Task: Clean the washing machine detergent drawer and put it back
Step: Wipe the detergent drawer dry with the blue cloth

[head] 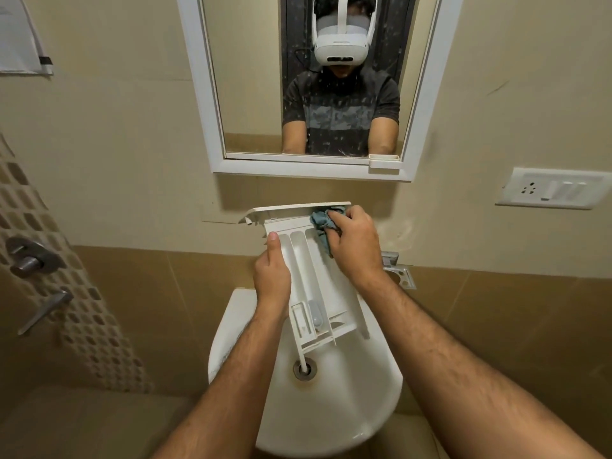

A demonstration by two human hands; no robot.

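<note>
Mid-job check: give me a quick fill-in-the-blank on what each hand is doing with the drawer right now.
1. The left hand grips the detergent drawer above the white ____.
2. The right hand presses a ____ cloth against the drawer's front end.
3. The wall above the sink holds a white-framed ____.

Missing words: sink; blue; mirror

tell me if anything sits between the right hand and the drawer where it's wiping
Only the blue cloth. The right hand grips it and presses it against the detergent drawer near its front panel, over the sink. The left hand holds the drawer's side directly, with nothing between.
</note>
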